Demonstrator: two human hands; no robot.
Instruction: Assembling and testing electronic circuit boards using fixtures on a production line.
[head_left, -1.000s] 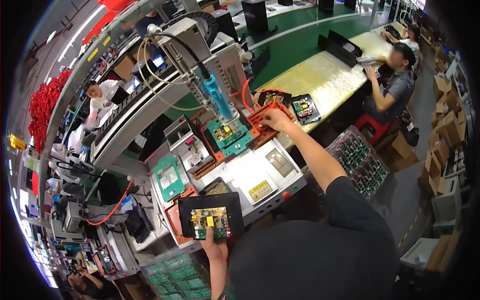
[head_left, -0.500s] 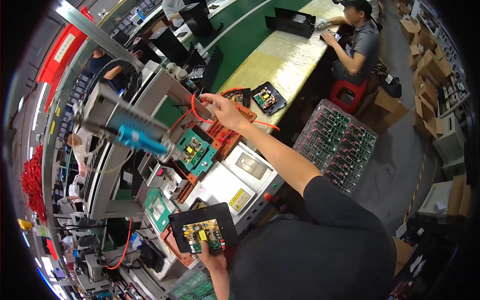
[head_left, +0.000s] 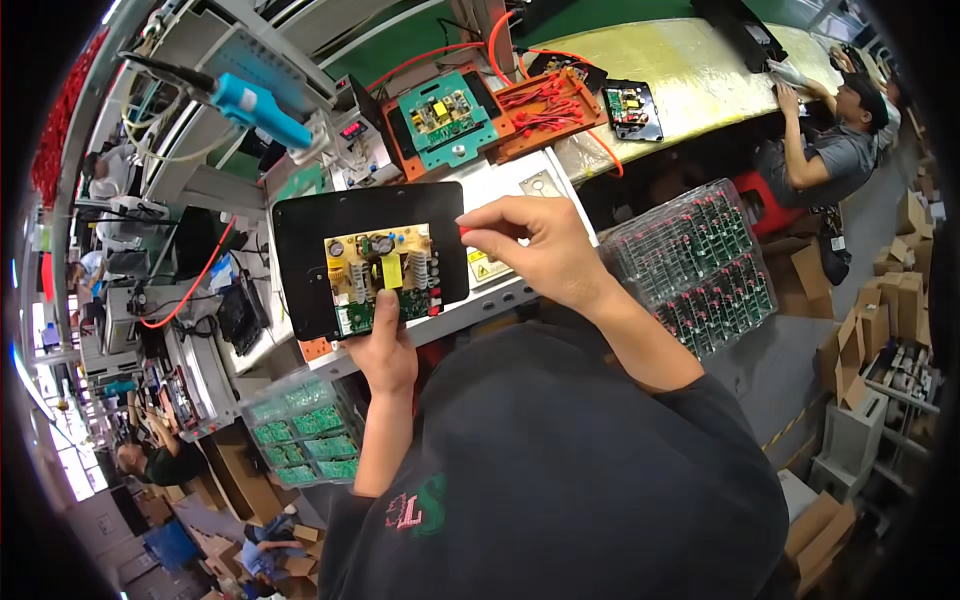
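Note:
My left hand (head_left: pixel 385 350) grips the lower edge of a black carrier tray (head_left: pixel 310 250) that bears a yellow circuit board (head_left: pixel 385 275) with dark components. The tray is raised in front of me. My right hand (head_left: pixel 540 250) is at the tray's right edge, thumb and fingers pinched on a small red wire piece (head_left: pixel 464 231). On the bench behind sit a teal fixture with another board (head_left: pixel 445 110) and an orange tray of red wires (head_left: pixel 545 105).
A blue electric screwdriver (head_left: pixel 250 100) hangs at upper left. Clear trays of green boards stand at right (head_left: pixel 700 265) and at lower left (head_left: pixel 300 440). Another person sits at the yellow conveyor table (head_left: pixel 690 60) at upper right. Cardboard boxes (head_left: pixel 905 300) line the right side.
My right hand has come back from the orange wire tray to the black tray's right edge, now pinching a red wire piece. The tray in my left hand has been raised closer.

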